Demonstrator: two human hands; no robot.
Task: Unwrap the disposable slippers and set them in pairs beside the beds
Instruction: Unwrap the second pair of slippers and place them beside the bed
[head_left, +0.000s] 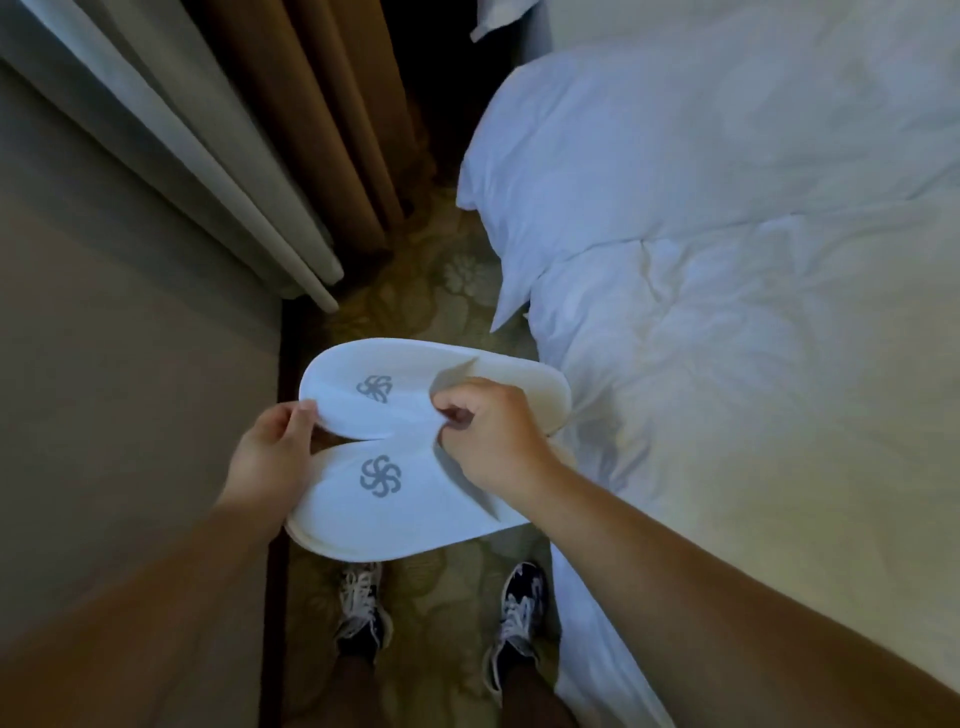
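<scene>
The farther slipper (358, 413) and the nearer slipper (415, 514), both white, are held in the air over the patterned carpet (415, 291), just off the side of the bed (753, 312), between the left hand (272, 457) and the right hand (491, 441). They lie flat, side by side, and meet along their long edges, each with a grey pinwheel mark facing up. Both run crosswise, with their long axes roughly square to the bed's side. The rounded toes point away from the bed and the heels toward it, and the farther heel reaches nearly to the bed's edge. The left hand grips at the toe ends, its thumb pressed on the farther slipper's rim. The right hand, on the bed side, pinches the edge of the farther slipper's upper at the foot opening, fingers curled. The hands are apart, with the two marks between them. The person's trainers (363, 608) stand on the carpet below the slippers.
</scene>
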